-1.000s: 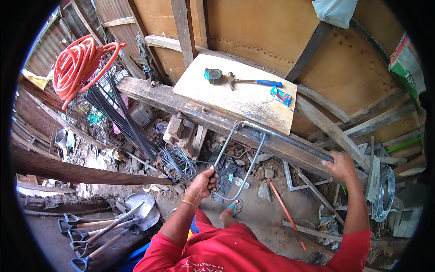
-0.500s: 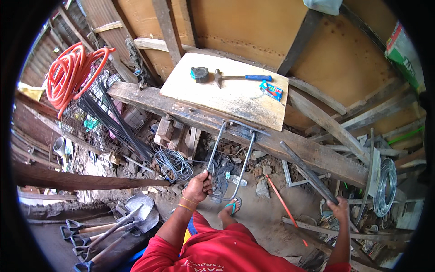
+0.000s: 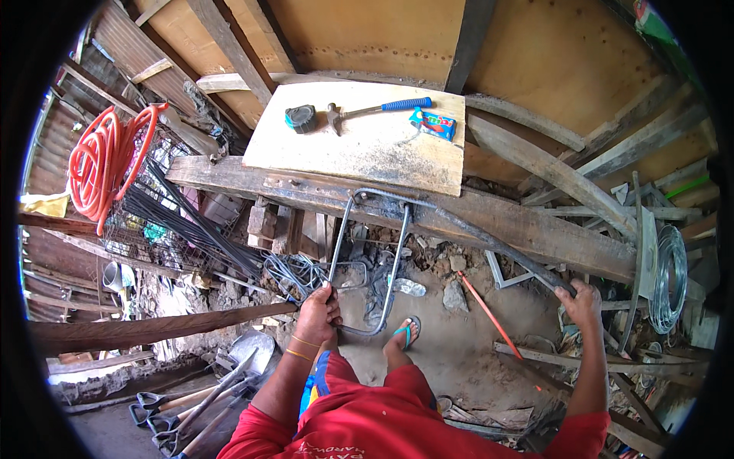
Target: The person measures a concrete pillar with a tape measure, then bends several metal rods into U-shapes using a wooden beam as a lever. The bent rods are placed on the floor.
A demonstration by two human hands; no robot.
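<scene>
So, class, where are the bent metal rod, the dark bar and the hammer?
Bent metal rod (image 3: 396, 260): head view, on its right-hand straight side.
Dark bar (image 3: 508, 249): head view, about midway along it.
Hammer (image 3: 394, 105): head view, on its blue handle.

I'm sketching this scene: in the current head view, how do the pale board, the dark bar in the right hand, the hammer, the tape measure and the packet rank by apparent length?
Pale board
Dark bar
Hammer
Tape measure and packet: too alike to rank
</scene>
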